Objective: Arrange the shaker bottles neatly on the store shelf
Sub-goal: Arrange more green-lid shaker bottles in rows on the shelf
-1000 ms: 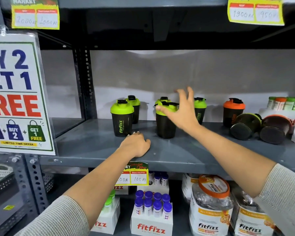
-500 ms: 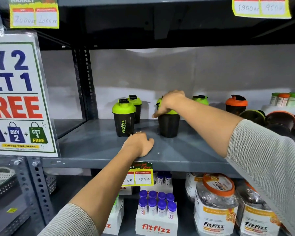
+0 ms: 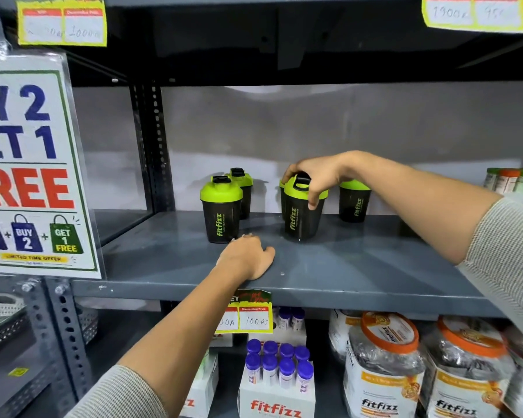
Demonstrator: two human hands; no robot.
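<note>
A black shaker bottle [image 3: 302, 212] with a lime-green lid is standing upright on the grey metal shelf [image 3: 329, 267], roughly at its middle, its side reading "fitfizz" in green letters running upward. The right hand [image 3: 316, 176] is reaching in from the right and gripping this bottle from above, fingers [image 3: 314, 200] curling down over the lid around the black cap. Another green lid is peeking out just behind it on the left; whether the two are touching cannot be told. To the right and farther back, a third shaker [image 3: 354, 202] is standing partly hidden behind the right wrist, also marked "fitfizz". To the left, a front-left shaker [image 3: 221, 211] is standing near the shelf's front half, with a back-left shaker [image 3: 240, 188] just behind it.

The left hand [image 3: 249, 257] is resting palm down on the shelf near its front edge, loosely curled and gripping nothing, its knuckles just beside the base of the front-left shaker.

A plain grey wall is backing the shelf, and a perforated steel upright [image 3: 156, 146] is rising at the far left. On the shelf's front lip a yellow price tag [image 3: 249, 316] is hanging, reading "100 rs". A large poster [image 3: 31, 164] at the left is reading "2", "1 FREE" and "LIMITED TIME OFFER". Below, a white box of purple-capped tubes [image 3: 280, 378] and orange-lidded jars [image 3: 387, 366] are carrying the "fitfizz" name.
</note>
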